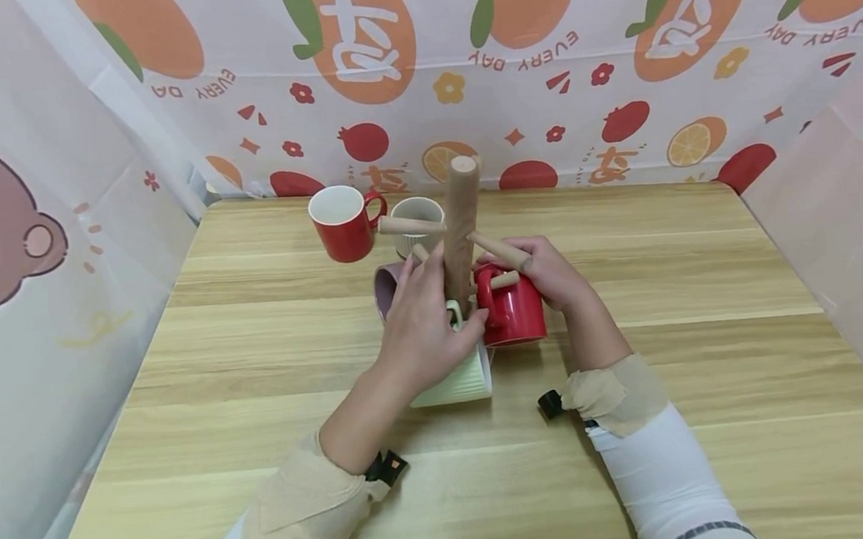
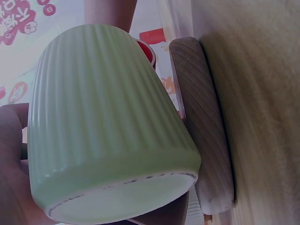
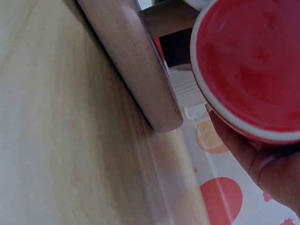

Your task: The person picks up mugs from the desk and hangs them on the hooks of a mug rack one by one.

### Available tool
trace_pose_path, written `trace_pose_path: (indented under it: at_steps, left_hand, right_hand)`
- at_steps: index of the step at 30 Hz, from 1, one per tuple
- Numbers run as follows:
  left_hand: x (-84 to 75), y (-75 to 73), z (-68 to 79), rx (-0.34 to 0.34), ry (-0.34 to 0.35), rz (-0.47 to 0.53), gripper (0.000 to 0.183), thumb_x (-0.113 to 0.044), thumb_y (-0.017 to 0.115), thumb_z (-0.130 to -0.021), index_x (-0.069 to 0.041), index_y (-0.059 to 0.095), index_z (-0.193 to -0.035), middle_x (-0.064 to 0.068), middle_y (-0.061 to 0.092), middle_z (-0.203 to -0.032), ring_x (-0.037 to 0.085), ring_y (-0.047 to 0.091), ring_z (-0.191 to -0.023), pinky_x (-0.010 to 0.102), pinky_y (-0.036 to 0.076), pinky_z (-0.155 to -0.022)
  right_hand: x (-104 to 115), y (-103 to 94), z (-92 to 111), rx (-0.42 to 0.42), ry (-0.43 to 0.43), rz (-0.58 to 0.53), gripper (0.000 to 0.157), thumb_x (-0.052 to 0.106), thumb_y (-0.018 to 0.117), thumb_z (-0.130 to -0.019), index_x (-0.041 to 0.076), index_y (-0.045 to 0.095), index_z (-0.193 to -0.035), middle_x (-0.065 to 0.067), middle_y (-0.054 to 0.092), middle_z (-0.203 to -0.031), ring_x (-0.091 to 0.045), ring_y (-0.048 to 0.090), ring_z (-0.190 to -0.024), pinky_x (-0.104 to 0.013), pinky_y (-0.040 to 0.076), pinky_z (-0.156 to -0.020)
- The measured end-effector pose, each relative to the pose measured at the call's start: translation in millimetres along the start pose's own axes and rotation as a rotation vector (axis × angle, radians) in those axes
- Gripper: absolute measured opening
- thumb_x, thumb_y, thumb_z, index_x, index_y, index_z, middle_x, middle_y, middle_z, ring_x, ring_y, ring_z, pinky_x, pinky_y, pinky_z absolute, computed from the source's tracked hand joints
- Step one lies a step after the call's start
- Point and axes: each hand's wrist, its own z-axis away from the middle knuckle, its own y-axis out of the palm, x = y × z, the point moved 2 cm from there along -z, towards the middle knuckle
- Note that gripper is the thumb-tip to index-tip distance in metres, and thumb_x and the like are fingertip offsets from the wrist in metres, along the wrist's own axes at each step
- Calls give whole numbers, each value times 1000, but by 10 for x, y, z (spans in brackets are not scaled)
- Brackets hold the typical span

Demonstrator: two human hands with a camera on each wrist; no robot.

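Observation:
A wooden mug tree (image 1: 462,226) stands mid-table. My left hand (image 1: 424,324) grips around its post, fingers on the left side and thumb reaching right towards a red mug. Against that hand a light green ribbed mug (image 1: 454,383) hangs tilted; in the left wrist view the green mug (image 2: 108,122) hides most of the fingers. My right hand (image 1: 548,274) holds the red mug (image 1: 517,309) from its far side, its handle beside a low peg and seemingly looped over it. In the right wrist view the red mug's round base (image 3: 253,65) faces the camera.
A purple mug (image 1: 386,289) sits on the tree's left side, partly behind my left hand. Behind the post is a pale ribbed mug (image 1: 409,242). Another red mug (image 1: 344,234), white inside, stands at the back left. Bare pegs (image 1: 409,225) stick out above. Patterned cloth (image 1: 511,114) hangs behind the table.

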Motion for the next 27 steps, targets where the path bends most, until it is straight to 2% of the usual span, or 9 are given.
trace_pose_path:
  at_steps: [2, 5, 8, 11, 20, 27]
  left_hand:
    - [-2, -2, -4, -4, 0, -1, 82, -31, 71, -84, -10, 27, -150, 6, 57, -128, 21, 51, -127, 46, 12, -123]
    - [-2, -4, -8, -10, -4, 6, 80, -30, 72, -83, -12, 29, -148, 3, 57, -122, 19, 53, -119, 46, 27, -117]
    - [-1, -8, -10, -13, -8, 12, 77, -29, 73, -83, -14, 31, -146, 1, 56, -115, 16, 53, -109, 43, 39, -106]
    - [0, -13, -14, -11, -7, 8, 77, -28, 73, -83, -15, 31, -145, 0, 56, -112, 15, 52, -106, 43, 44, -101]
    - [-7, -12, 8, -12, -7, -14, 81, -30, 73, -83, -16, 27, -148, 1, 55, -114, 17, 52, -111, 44, 43, -105]
    - [-16, -12, 14, -46, 20, -36, 78, -30, 73, -83, -13, 30, -146, 3, 56, -121, 18, 49, -124, 47, 29, -117]
  right_hand:
    - [2, 13, -5, -16, 19, -9, 43, 29, 59, -95, -3, 62, -124, -6, 71, -102, -21, 70, -86, -40, 60, -71]
    - [-5, 27, -8, -32, 45, -29, 40, 28, 59, -96, 0, 63, -125, -6, 71, -104, -20, 70, -88, -39, 60, -72]
    - [-20, 26, -4, -35, 50, -47, 40, 24, 58, -96, -2, 60, -127, -7, 69, -107, -20, 70, -87, -40, 60, -72]
    - [-31, 22, 2, -36, 46, -55, 42, 24, 58, -97, -3, 58, -129, -9, 68, -108, -20, 70, -88, -39, 60, -72]
    - [-72, 18, 17, -35, 47, -66, 42, 27, 56, -98, 0, 58, -130, -7, 67, -112, -18, 69, -91, -37, 60, -75]
    - [-65, 10, 42, -47, 10, -89, 42, 25, 56, -99, -3, 56, -129, -5, 67, -111, -16, 67, -95, -31, 58, -79]
